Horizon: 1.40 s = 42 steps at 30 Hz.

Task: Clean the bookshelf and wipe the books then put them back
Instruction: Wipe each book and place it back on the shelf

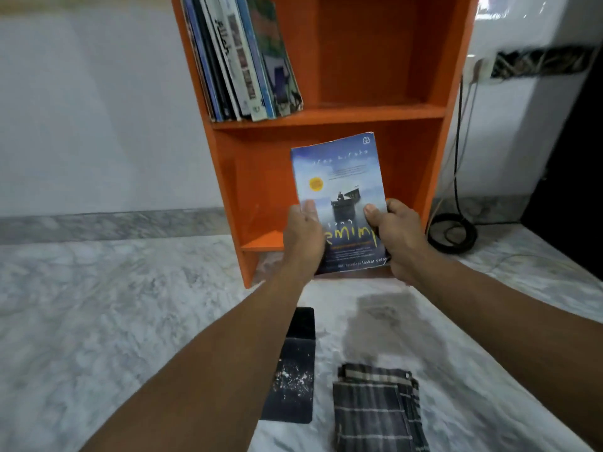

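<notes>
- Before the lower compartment of the orange bookshelf (pixel 375 113), both hands hold one book (pixel 339 177) upright, with its front cover toward the camera.
- Left hand (pixel 303 234) grips the book's lower left edge. Its thumb lies on the cover and the other fingers are hidden behind.
- Right hand (pixel 403 238) grips the lower right edge the same way, thumb on the cover and fingers curled round the back.
- It is a blue paperback picturing sky and a small boat. The yellow lettering is partly covered by the hands, and the corners look worn.
- On the upper shelf a row of books (pixel 241 60) leans against the left wall, their tops cut off by the frame.
- Below the hands, on the marble floor (pixel 98 305), lies a folded checked cloth (pixel 375 409), cut off at the bottom.
- Just left of the cloth is a dark flat thing (pixel 293 370) speckled white, partly hidden by the left forearm. What it is I cannot tell.
- Right of the bookshelf, by the wall, a coiled black cable (pixel 452 234) rests on the floor.
</notes>
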Each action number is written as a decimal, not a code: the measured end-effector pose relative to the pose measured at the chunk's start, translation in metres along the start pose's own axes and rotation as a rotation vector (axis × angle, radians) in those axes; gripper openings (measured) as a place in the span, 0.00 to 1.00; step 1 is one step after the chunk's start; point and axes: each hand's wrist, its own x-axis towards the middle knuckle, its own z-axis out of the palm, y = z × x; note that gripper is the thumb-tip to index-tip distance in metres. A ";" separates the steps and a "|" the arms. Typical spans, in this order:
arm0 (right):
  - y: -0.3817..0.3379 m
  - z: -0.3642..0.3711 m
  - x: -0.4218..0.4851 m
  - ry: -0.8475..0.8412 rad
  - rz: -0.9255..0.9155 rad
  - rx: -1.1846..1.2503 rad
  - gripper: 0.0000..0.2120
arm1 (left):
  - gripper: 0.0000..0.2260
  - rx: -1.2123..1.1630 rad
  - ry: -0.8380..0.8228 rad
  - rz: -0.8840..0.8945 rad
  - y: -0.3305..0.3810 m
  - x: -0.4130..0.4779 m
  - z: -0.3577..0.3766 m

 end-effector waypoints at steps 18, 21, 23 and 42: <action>-0.154 0.101 0.075 0.020 -0.088 -0.264 0.05 | 0.06 0.333 -0.107 0.269 0.097 0.095 -0.108; -0.163 0.099 0.096 0.012 -0.096 -0.273 0.05 | 0.06 0.321 -0.074 0.273 0.100 0.105 -0.095; -0.172 0.097 0.110 -0.029 -0.102 -0.282 0.04 | 0.06 0.318 -0.036 0.268 0.105 0.112 -0.083; -0.185 0.112 0.250 -0.363 0.017 -0.147 0.08 | 0.08 0.588 0.372 0.073 0.147 0.176 -0.003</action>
